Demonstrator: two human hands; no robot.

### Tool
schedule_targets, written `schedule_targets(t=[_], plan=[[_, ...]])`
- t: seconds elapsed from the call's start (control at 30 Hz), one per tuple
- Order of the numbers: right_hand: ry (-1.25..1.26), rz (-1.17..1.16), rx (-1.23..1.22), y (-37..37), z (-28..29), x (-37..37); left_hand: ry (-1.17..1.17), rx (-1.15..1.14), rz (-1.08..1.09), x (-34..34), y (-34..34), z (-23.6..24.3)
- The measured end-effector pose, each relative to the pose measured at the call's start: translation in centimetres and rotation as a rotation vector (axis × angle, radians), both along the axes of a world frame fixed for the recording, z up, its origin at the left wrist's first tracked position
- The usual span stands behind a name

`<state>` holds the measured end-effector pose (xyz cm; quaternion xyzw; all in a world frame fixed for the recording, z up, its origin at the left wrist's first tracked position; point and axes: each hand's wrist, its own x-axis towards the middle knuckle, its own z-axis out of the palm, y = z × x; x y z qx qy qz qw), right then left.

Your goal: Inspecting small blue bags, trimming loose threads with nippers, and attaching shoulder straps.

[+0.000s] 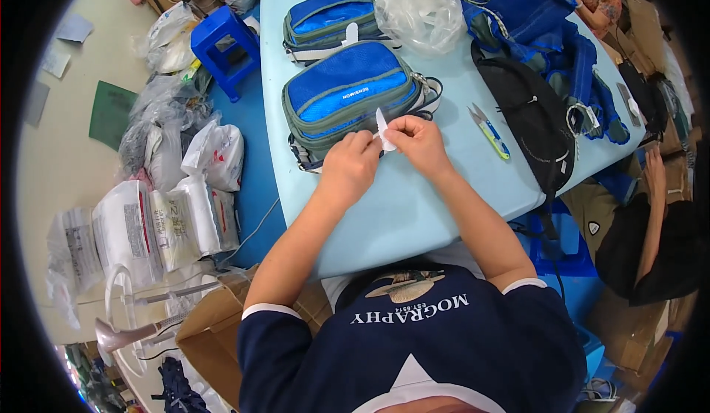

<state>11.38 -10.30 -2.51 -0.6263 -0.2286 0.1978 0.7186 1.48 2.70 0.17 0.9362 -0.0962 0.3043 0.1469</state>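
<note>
My left hand (349,165) and my right hand (416,143) meet at the near side of a blue and grey bag (336,87). Between their fingertips is a narrow white tag (381,121), its long end pointing up against the bag's front. Each hand has its fingers closed in a pinch on the tag. The bag lies on the table with its dark strap along the near edge. Just behind it sits a similar blue bag (330,17) with a white tag (350,34) on its front. My fingers partly hide the tag's lower end.
On the light blue table (444,213), thread snips (491,132) with yellow-green and blue handles lie right of my hand, beside a black bag (529,113). Clear plastic (421,15) and blue fabric pieces (518,6) lie farther back. A blue stool (225,47) stands left; another person's arm (652,213) shows right.
</note>
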Motion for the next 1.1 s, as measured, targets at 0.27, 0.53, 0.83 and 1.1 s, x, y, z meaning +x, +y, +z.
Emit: schedule_targets(t=[0.27,0.53,0.83,1.1], plan=[[-0.066,-0.073,0.035,0.0,0.5,0.3,-0.023,0.034,-0.056,0.3,-0.3,1.5],[-0.306,-0.129,-0.01,-0.3,0.1,-0.9,0.162,-0.622,0.228,2.9,-1.9,2.6],[-0.519,0.027,-0.273,-0.6,1.0,0.3,0.033,-0.787,0.136,3.5,-1.6,1.9],[-0.47,0.481,-0.316,-1.7,2.3,3.6,0.023,-0.645,-0.053,2.5,-0.3,2.0]])
